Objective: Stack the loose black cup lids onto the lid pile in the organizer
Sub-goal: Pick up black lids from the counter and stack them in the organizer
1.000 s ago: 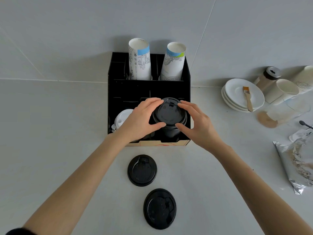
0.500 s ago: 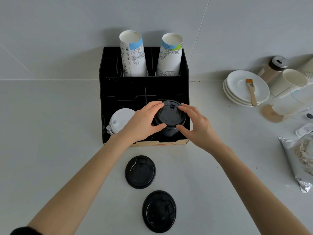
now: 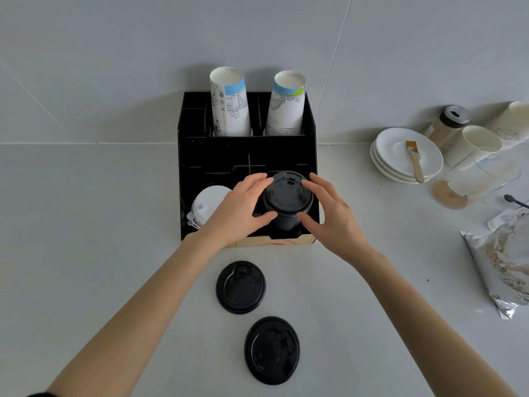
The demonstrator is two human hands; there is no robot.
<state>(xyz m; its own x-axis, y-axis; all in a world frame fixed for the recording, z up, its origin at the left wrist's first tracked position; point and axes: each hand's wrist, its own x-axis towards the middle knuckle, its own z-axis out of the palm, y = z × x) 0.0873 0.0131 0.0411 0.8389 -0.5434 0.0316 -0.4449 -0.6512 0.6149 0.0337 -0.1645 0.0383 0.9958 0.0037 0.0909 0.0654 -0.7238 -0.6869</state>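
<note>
A pale, smooth bench (image 3: 86, 253) is carrying a black, boxy organizer (image 3: 194, 156). In its front left compartment a stack of glossy white lids (image 3: 207, 203) is being kept; at the back, two printed paper cup stacks (image 3: 229, 107) are standing upright. The left hand (image 3: 240, 207) and right hand (image 3: 332, 216) are being cupped around the black lid pile (image 3: 287, 196) in the front right compartment — fingertips touching its top lid's rim, neither clenched. Two loose black lids (image 3: 240, 287) — round, matte, ridged — are lying flat before the organizer. White saucers (image 3: 400, 156) are stacked further right.
</note>
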